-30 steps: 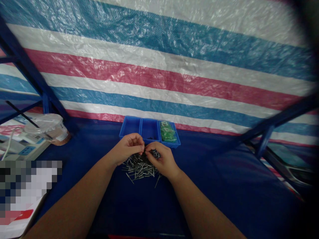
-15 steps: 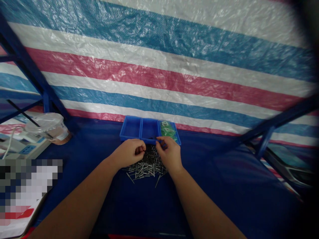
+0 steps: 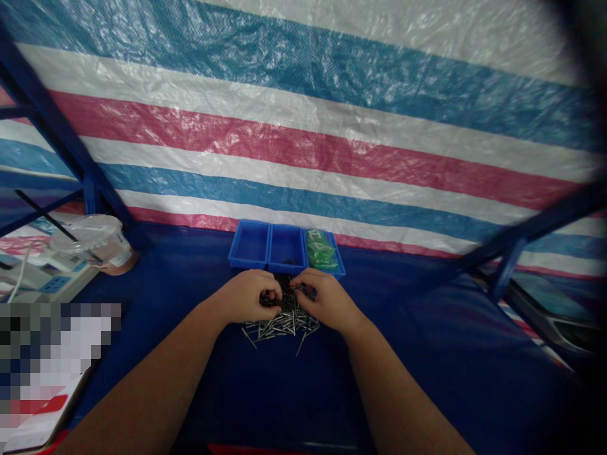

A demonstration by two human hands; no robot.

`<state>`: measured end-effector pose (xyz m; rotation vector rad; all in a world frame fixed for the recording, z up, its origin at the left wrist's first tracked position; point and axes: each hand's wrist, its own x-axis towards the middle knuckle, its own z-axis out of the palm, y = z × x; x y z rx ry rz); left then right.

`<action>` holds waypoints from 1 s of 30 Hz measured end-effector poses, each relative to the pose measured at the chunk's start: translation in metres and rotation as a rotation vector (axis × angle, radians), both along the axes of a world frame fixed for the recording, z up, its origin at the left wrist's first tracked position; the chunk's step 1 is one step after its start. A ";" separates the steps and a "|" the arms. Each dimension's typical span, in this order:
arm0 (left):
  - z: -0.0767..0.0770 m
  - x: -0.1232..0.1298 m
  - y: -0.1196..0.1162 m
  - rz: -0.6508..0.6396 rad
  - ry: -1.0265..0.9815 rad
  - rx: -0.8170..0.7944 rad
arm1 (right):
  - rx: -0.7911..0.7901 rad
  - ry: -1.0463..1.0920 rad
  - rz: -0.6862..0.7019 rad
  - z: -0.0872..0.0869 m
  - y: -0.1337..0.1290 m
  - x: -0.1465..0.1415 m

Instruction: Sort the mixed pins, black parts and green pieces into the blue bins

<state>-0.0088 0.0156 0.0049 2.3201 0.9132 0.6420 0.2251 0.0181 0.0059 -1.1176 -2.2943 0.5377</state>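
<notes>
My fingers (image 3: 270,296) hide the middle of the pile of metal pins (image 3: 279,328); behind it, the dark bits (image 3: 287,261) in the blue tray (image 3: 250,222) are too small to tell.

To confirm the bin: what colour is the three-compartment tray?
The tray is blue, clearest in the head view.

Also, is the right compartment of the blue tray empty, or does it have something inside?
Something is inside: green items fill most of the right compartment.
</notes>
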 end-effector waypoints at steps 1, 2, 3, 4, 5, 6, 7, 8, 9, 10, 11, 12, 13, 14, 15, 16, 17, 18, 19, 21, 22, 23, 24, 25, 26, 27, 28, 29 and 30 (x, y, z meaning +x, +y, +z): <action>0.000 0.000 0.000 -0.003 0.002 0.004 | -0.027 -0.027 0.055 0.001 -0.001 0.002; 0.000 0.001 0.000 -0.003 0.005 0.008 | -0.043 -0.048 0.086 0.001 -0.001 0.003; -0.001 0.001 0.000 0.000 0.006 0.011 | -0.052 -0.064 0.099 0.001 -0.001 0.003; -0.001 0.001 0.000 0.005 0.007 0.015 | -0.057 -0.077 0.100 0.000 -0.001 0.003; -0.002 0.001 0.000 0.008 0.008 0.018 | -0.061 -0.089 0.098 -0.001 -0.001 0.002; -0.003 0.001 0.000 0.010 0.010 0.019 | -0.063 -0.100 0.093 -0.002 -0.001 0.001; -0.003 0.001 0.000 0.010 0.010 0.021 | -0.065 -0.108 0.090 -0.002 -0.001 0.000; -0.004 0.001 0.001 0.010 0.009 0.022 | -0.065 -0.111 0.089 -0.003 -0.001 -0.001; -0.005 0.000 0.001 0.010 0.006 0.025 | -0.063 -0.106 0.090 -0.003 -0.001 -0.002; -0.005 0.000 0.001 0.011 0.002 0.028 | -0.058 -0.089 0.091 -0.002 -0.001 -0.002; -0.006 0.000 0.001 0.016 -0.005 0.030 | -0.055 -0.060 0.094 -0.002 -0.001 -0.003; -0.006 0.000 0.001 0.024 -0.015 0.032 | -0.053 -0.014 0.094 -0.001 -0.001 -0.004; -0.007 0.001 0.001 0.036 -0.029 0.032 | -0.055 0.046 0.091 0.000 -0.002 -0.004; -0.006 0.001 0.002 0.051 -0.047 0.032 | -0.061 0.115 0.088 0.000 -0.002 -0.005; -0.006 0.001 0.002 0.064 -0.067 0.032 | -0.074 0.184 0.088 0.000 -0.003 -0.005; -0.005 0.002 0.002 0.074 -0.086 0.031 | -0.091 0.247 0.091 0.000 -0.003 -0.005; -0.004 0.002 0.001 0.080 -0.102 0.027 | -0.111 0.301 0.096 -0.001 -0.004 -0.006; -0.003 0.002 0.001 0.081 -0.112 0.023 | -0.130 0.344 0.101 -0.002 -0.004 -0.006; -0.001 0.002 0.001 0.077 -0.115 0.019 | -0.147 0.378 0.102 -0.004 -0.004 -0.007; 0.001 0.003 0.000 0.071 -0.110 0.013 | -0.172 0.434 0.082 -0.008 -0.003 -0.007; 0.002 0.003 0.000 0.072 -0.109 0.010 | -0.182 0.460 0.065 -0.010 -0.002 -0.008; 0.002 0.003 0.000 0.074 -0.108 0.006 | -0.192 0.486 0.049 -0.012 -0.001 -0.009; 0.003 0.003 -0.001 0.078 -0.110 0.000 | -0.203 0.507 0.037 -0.013 0.000 -0.009; 0.003 0.003 -0.001 0.083 -0.112 -0.005 | -0.215 0.523 0.031 -0.014 0.000 -0.010; 0.003 0.003 -0.001 0.087 -0.109 -0.008 | -0.225 0.530 0.027 -0.014 0.000 -0.010; 0.003 0.003 -0.001 0.094 -0.103 -0.005 | -0.231 0.526 0.022 -0.013 0.000 -0.010; 0.002 0.003 -0.001 0.107 -0.096 0.003 | -0.230 0.512 0.012 -0.012 0.000 -0.010; 0.002 0.003 0.000 0.126 -0.091 0.013 | -0.225 0.489 -0.005 -0.011 0.000 -0.009; 0.002 0.002 0.001 0.156 -0.093 0.022 | -0.218 0.457 -0.024 -0.008 -0.001 -0.008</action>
